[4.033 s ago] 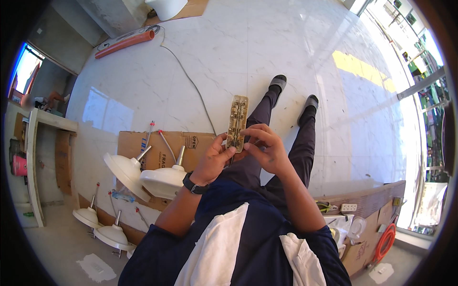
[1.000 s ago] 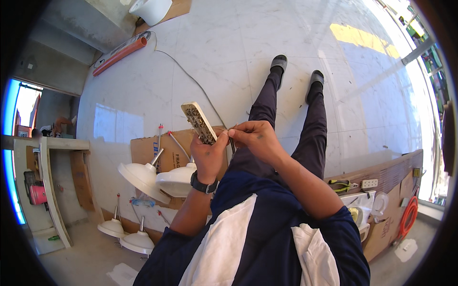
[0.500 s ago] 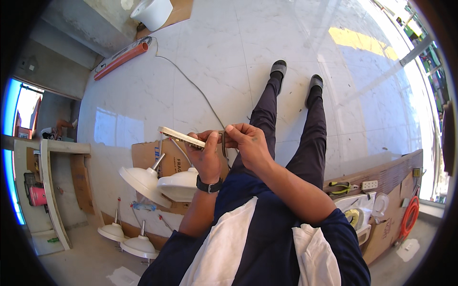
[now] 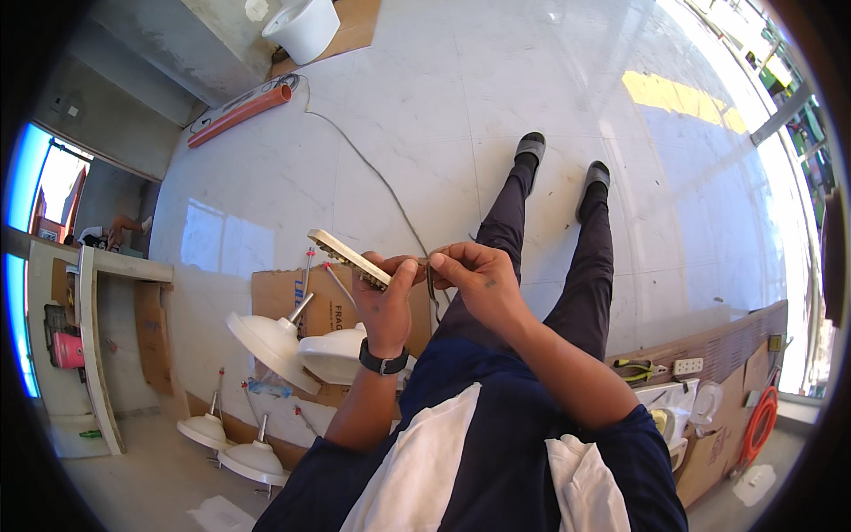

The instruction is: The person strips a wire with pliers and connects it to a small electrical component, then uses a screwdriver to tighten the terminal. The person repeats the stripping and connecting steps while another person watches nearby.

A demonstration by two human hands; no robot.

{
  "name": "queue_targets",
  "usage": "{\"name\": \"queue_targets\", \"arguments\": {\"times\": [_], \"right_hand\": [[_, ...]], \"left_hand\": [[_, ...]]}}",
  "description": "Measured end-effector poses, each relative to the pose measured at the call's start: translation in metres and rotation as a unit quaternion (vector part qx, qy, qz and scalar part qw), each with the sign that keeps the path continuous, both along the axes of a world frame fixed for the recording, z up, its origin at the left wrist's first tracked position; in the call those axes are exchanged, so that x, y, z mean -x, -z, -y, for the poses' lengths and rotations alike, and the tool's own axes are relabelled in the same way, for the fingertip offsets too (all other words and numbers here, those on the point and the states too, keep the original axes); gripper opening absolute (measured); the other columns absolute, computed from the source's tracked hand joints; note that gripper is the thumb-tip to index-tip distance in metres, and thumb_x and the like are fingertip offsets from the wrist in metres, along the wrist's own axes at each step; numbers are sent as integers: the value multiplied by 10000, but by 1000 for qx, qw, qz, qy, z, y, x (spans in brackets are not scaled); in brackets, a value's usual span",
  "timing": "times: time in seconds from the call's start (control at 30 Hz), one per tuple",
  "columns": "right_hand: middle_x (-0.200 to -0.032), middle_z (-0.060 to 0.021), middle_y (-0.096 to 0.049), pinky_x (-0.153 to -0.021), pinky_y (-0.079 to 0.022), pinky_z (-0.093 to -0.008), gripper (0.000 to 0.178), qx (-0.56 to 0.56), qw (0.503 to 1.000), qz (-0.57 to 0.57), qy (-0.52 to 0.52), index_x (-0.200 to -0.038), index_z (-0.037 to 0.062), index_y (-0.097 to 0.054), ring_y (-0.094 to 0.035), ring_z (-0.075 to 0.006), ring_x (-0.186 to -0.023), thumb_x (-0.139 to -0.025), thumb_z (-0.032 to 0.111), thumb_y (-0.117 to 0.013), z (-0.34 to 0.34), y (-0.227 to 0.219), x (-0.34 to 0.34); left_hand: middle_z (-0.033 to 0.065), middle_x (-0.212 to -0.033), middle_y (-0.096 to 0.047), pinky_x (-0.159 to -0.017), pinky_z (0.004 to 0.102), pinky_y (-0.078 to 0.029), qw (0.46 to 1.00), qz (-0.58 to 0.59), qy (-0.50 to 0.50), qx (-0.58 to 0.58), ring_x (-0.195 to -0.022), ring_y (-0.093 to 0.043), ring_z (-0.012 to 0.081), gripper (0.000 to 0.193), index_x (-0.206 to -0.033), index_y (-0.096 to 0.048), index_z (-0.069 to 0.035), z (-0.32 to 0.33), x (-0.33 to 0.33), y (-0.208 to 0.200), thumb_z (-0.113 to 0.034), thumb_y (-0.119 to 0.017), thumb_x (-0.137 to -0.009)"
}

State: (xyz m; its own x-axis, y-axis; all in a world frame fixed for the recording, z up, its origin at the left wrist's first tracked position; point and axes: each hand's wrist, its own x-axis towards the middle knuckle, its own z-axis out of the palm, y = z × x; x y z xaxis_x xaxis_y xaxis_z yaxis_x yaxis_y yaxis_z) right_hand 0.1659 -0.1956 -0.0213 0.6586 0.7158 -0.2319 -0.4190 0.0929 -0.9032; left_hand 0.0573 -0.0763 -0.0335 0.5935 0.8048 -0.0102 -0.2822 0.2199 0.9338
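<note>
My left hand [image 4: 386, 310] is closed round a long white strip [image 4: 340, 250], which slants up to the left. Dark and metallic bits line its underside. The thumb and forefinger of that hand are also pressed together towards my right hand [image 4: 483, 277]. Close beside them, my right hand pinches a thin dark grey cable [image 4: 432, 288]. Its fingertips nearly meet those of the left. From there the cable bends down below my hands, and a length of grey cable [image 4: 381, 177] crosses the floor behind. The exact point where cable and fingers meet is too small to make out.
White dome-shaped fittings with metal stems [image 4: 269, 344] stand lower left beside printed cardboard [image 4: 332, 300]. At right, pliers [image 4: 633, 366] and a white socket block [image 4: 688, 366] lie on a wooden plank, near a coiled orange hose [image 4: 761, 426]. An orange pipe [image 4: 239, 117] lies far left.
The white strip has tilted more steeply, showing more of its underside. My fingertips have shifted slightly around the cable. The whole view has moved a little.
</note>
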Motion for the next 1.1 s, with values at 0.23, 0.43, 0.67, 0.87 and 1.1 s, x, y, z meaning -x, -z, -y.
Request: {"name": "queue_targets", "arguments": {"times": [0.23,0.43,0.67,0.87,1.1], "right_hand": [[-924,-46,-760,-805,-567,-260,273,-18,999,-17,-21,-1125,-53,-771,-675,-89,-852,-1074,208,-709,15,-1,-7],[-1013,-70,-766,-868,-600,-296,311,-27,998,-29,-46,-1238,-56,-743,-715,-129,-920,-1106,213,-658,28,13,-5],[-1099,-126,-791,-871,-575,-302,404,165,971,142,-103,-1318,-25,-720,-738,-185,-976,-1053,280,-732,87,4,-15],[-1054,-118,-767,-780,-575,-329,373,6,913,258,-316,-1279,6,-754,-722,-211,-875,-936,138,-816,218,-56,-17],[-1120,-127,-723,-893,-531,-377,272,-13,915,206,-346,-1193,1,-790,-682,-275,-1036,-921,4,-778,317,-111,68]], "left_hand": [[81,-945,-722,-807,316,-623,998,-19,45,-51,-843,-736,164,242,-1126,-610,7,-1,-1,-4,40,-747,-929],[35,-909,-665,-740,274,-576,987,-70,71,-122,-797,-705,131,60,-939,-716,15,1,2,-3,36,-760,-905],[87,-917,-749,-770,303,-628,993,-54,70,-78,-790,-730,151,315,-1183,-569,-19,2,13,7,3,-747,-924],[96,-990,-729,-773,312,-578,995,-42,67,-56,-821,-673,143,353,-1274,-540,-25,-9,28,21,-5,-711,-965],[90,-1019,-700,-780,297,-531,997,-80,6,1,-834,-628,130,365,-1318,-535,-34,-26,39,27,-73,-706,-998]]}}
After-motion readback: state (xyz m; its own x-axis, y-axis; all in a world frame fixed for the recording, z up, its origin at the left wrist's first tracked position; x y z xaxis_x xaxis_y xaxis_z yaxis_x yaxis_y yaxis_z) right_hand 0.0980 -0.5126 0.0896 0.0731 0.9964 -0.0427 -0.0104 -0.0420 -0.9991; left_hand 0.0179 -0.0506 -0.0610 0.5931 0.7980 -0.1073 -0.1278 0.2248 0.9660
